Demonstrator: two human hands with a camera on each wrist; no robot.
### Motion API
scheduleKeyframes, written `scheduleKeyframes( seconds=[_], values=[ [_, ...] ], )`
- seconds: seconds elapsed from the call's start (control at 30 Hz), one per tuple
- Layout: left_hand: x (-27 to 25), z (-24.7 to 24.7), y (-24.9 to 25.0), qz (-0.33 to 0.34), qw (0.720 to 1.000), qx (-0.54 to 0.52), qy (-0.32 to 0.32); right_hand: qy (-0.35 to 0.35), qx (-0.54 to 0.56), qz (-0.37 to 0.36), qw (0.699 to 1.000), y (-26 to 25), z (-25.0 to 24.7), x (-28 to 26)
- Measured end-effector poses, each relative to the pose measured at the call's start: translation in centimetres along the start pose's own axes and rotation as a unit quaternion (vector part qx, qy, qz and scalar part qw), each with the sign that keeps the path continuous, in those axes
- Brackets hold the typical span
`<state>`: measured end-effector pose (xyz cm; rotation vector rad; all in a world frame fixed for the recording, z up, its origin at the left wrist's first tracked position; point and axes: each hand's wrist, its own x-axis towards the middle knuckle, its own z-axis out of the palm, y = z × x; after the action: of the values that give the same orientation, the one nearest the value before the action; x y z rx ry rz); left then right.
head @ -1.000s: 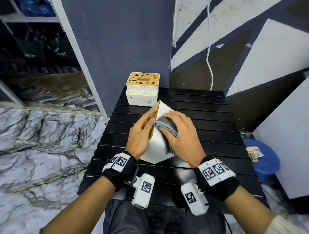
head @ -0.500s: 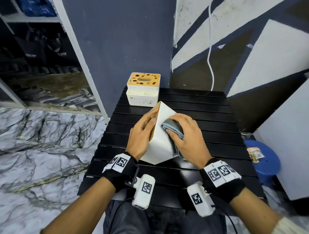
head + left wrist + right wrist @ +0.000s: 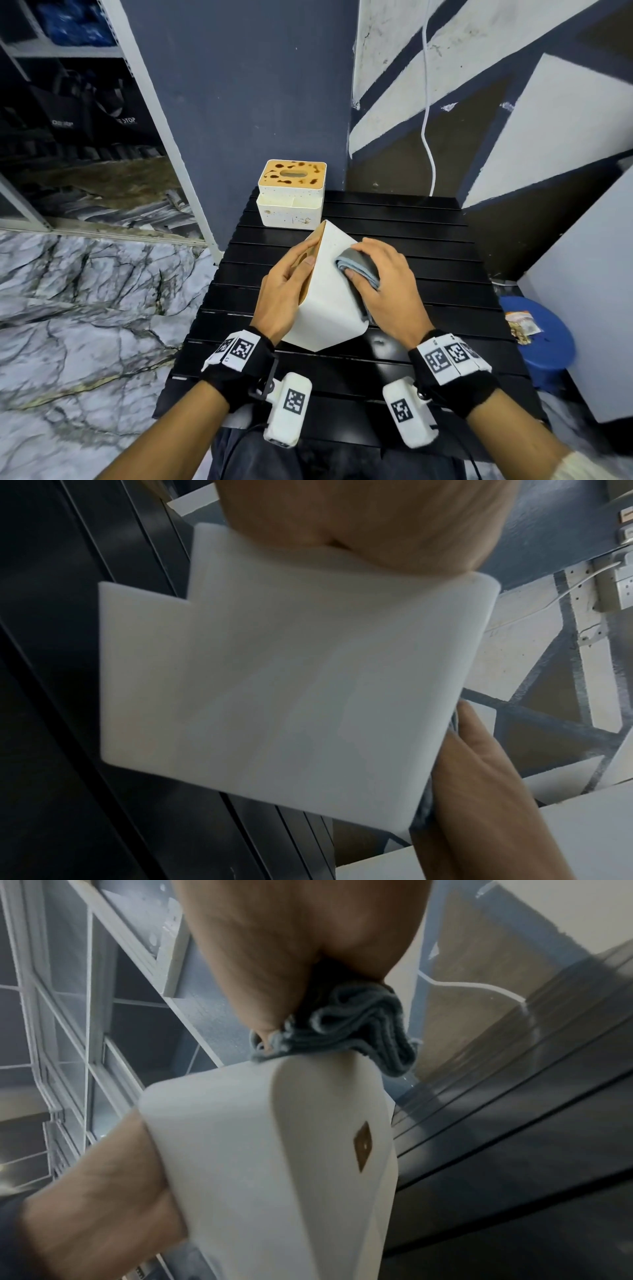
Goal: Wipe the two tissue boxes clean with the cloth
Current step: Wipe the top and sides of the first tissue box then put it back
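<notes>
Honestly, my worry is the near tissue box (image 3: 329, 294) slipping: it is tipped up on the black slatted worktop (image 3: 428, 240), steadied only by my left hand (image 3: 287, 294), whose fingers curl over its wooden lid edge. My right hand (image 3: 387, 287) clamps the grey cloth (image 3: 359, 267) against its white right face; pushing too hard could skid it. The far tissue box (image 3: 291, 193), upright and stained, waits beyond. The box's underside contact and the face under the cloth are hidden.
</notes>
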<state>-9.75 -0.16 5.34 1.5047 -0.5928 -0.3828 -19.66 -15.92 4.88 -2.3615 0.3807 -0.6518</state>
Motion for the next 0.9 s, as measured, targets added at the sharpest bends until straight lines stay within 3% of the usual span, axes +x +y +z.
scheduleKeyframes(
  seconds=[0.1,0.27,0.43,0.57,0.77,0.9],
  values=[
    [0.0,0.0,0.1,-0.003,1.000,-0.005,-0.008,-0.004,-0.006,-0.015,1.000,0.0,-0.1,2.3],
    [0.0,0.2,0.0,-0.008,1.000,-0.004,-0.009,0.013,0.024,0.044,0.999,1.3,-0.5,3.3],
    [0.0,0.2,-0.1,-0.006,1.000,-0.008,-0.006,-0.009,-0.005,-0.026,1.000,-0.6,-0.2,0.4],
    [0.0,0.3,-0.1,0.004,1.000,0.001,-0.009,-0.020,-0.011,-0.064,0.998,-1.5,-0.1,1.9],
    [0.0,0.3,-0.1,-0.004,1.000,0.009,-0.010,-0.011,0.002,0.010,1.000,0.0,-0.3,4.2],
    [0.0,0.2,-0.2,-0.006,1.000,0.013,-0.008,-0.010,-0.002,-0.005,1.000,-0.1,-0.4,2.3]
  ],
)
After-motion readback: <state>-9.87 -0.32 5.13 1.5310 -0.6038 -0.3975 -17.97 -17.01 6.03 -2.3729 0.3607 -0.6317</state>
